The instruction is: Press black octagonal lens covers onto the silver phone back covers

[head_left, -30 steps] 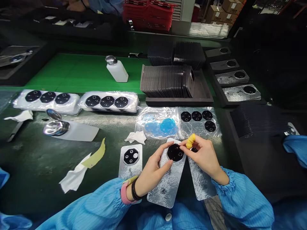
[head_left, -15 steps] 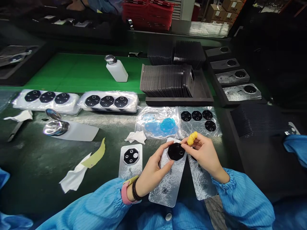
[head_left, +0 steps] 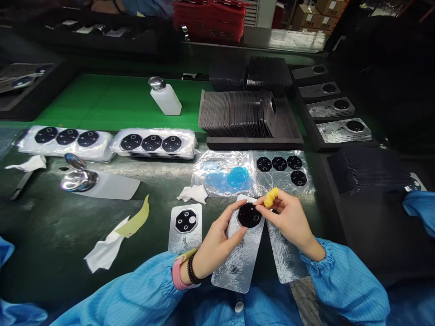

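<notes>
My left hand (head_left: pixel 220 240) grips a silvery, marbled phone back cover (head_left: pixel 238 267) by its upper left side, thumb lying across its face. Set in the cover's top is a black octagonal camera plate (head_left: pixel 249 214). My right hand (head_left: pixel 288 215), with a yellow finger cot (head_left: pixel 271 198) on one finger, pinches at the plate's upper right edge; what lies between the fingertips is too small to make out. Under my right hand rests a second back cover (head_left: pixel 285 253), partly hidden. Left of my left hand lies a third back cover (head_left: pixel 185 237) with ringed camera holes.
Plastic sheets with black octagonal stickers (head_left: pixel 279 163) and blue film (head_left: pixel 238 176) lie ahead. Beyond stands a tray (head_left: pixel 254 144) of upright covers. A white bottle (head_left: pixel 166 99) stands on the green mat. Leftward are a metal-capped dispenser (head_left: pixel 79 180), wipes (head_left: pixel 108 249) and stacked sticker packs (head_left: pixel 152 144).
My right fingertips have shifted very slightly left along the camera plate's edge. Both hands and the back covers otherwise stay in place.
</notes>
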`<act>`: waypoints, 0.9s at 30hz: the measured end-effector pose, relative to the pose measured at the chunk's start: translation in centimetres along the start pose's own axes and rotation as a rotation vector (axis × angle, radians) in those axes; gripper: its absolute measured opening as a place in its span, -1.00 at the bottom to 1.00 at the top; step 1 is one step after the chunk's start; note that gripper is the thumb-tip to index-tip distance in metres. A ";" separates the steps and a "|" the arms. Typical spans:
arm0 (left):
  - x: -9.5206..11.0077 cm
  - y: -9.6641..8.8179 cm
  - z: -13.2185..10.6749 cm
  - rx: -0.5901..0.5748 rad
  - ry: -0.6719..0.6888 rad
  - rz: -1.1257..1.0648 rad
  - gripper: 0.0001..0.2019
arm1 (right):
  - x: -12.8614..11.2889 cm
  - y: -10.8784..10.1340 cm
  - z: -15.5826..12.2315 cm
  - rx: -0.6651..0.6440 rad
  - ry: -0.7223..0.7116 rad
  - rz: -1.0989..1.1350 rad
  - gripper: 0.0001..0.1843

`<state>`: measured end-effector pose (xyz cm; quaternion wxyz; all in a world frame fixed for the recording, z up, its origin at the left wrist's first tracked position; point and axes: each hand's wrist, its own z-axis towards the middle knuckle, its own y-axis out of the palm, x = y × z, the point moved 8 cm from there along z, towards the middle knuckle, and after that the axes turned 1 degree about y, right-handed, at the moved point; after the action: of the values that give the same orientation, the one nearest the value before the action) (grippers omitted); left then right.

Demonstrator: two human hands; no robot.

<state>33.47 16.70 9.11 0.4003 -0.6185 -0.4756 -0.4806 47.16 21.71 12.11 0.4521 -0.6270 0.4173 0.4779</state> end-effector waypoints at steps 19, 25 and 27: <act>-0.1 0.0 -0.1 0.006 -0.006 0.004 -0.54 | -0.6 -0.2 -0.4 0.065 -0.102 -0.120 -0.83; 0.2 -0.1 0.0 0.022 0.006 0.009 -0.55 | -1.0 -0.1 -0.6 0.075 -0.167 -0.204 -0.81; 0.2 -0.1 -0.1 0.022 0.010 0.008 -0.56 | -1.2 -0.1 -0.7 0.088 -0.191 -0.250 -0.80</act>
<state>33.37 16.71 9.32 0.4114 -0.6136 -0.4762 -0.4769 47.13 21.17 13.43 0.5726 -0.6052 0.3119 0.4566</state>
